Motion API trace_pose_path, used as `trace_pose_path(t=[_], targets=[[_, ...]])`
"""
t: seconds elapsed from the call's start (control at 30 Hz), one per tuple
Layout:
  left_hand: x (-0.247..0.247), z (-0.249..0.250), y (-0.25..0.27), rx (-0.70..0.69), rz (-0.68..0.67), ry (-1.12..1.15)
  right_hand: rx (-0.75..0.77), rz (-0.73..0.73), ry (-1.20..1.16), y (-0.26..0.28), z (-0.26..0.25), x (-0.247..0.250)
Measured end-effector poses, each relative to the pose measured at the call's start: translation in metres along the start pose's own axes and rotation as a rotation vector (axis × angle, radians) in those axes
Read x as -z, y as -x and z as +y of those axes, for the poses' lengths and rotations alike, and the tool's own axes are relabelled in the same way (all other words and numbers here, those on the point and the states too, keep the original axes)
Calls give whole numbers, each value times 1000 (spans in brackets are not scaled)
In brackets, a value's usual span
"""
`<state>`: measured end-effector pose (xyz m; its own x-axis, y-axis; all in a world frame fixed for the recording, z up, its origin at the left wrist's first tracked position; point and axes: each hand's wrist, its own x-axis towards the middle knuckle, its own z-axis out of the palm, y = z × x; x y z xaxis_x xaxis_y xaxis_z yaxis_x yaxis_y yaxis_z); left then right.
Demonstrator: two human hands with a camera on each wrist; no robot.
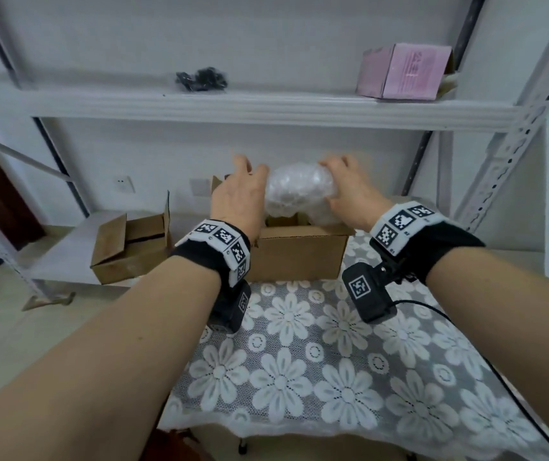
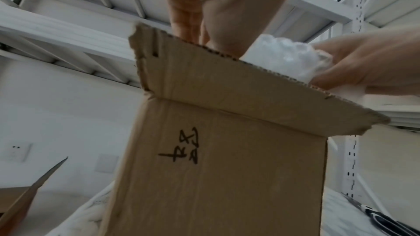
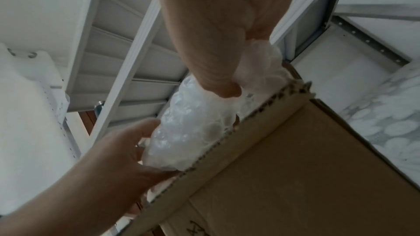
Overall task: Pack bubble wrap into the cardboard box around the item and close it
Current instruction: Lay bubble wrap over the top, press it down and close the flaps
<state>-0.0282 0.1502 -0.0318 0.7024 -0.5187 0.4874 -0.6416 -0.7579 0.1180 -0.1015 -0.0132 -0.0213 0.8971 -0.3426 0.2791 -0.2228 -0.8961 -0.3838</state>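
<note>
Head view: lace tablecloth [image 1: 333, 361] bare nearest the person; cardboard box [image 1: 296, 257] at its far edge, flaps up. Left hand [image 1: 238, 197] & right hand [image 1: 354, 191] each grasp an end of the bubble wrap [image 1: 299, 191], wad at box mouth, above the rim. Second box [image 1: 130, 247] left, apart; shelf [image 1: 233, 108] overhead w/ pink box [image 1: 406, 71]

bubble wrap [image 1: 299, 189] atop cardboard box [image 1: 296, 257] | box on table [image 1: 333, 361] | second box [image 1: 130, 247] left, on shelf [image 1: 66, 247]

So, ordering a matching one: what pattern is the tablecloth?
White daisy-like flowers on grey lace tablecloth; head view.
</note>
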Motion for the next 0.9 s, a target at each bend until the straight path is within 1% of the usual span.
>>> trace_pose_path(t=[0.1, 0.17, 0.2, 0.33, 0.37, 0.43, 0.5, 0.53, 0.57, 0.63, 0.67, 0.7, 0.8, 0.9], targets=[[-13, -5, -3, -45, -46, 80, -38, -73, 71, -4, 1, -11], [-20, -8, -4, -65, -88, 140, -49, -95, 136, -5, 2, -16], [-23, -10, -4, -61, -132, 174, -47, -107, 165, -7, 3, -18], [-23, -12, -1, 6, -409, 276, -54, -223, 160, -14, 5, -24], [-23, -11, 0, 10, -449, 269, -51, -254, 160, -15, 6, -25], [-25, -8, 1, -8, -494, 183, -32, -312, 152, -15, 7, -25], [-27, -5, 0, -11, -507, 98, -12, -331, 114, -11, 7, -24], [-29, -3, 0, -7, -506, 79, 1, -295, 113, -8, 7, -23], [-30, -2, 0, -1, -501, 69, 17, -220, 144, -5, 7, -22], [-33, 0, 1, 10, -487, 31, 42, -26, 264, 3, 6, -22], [-35, 1, 2, -1, -469, -16, 43, 23, 296, 7, 5, -22], [-38, 2, 4, -26, -440, -79, 41, 21, 295, 10, 5, -25], [-44, 5, 7, -74, -367, -224, 11, -111, 227, 11, 6, -33], [-44, 7, 7, -52, -381, -271, -32, -203, 187, 7, 1, -33]])
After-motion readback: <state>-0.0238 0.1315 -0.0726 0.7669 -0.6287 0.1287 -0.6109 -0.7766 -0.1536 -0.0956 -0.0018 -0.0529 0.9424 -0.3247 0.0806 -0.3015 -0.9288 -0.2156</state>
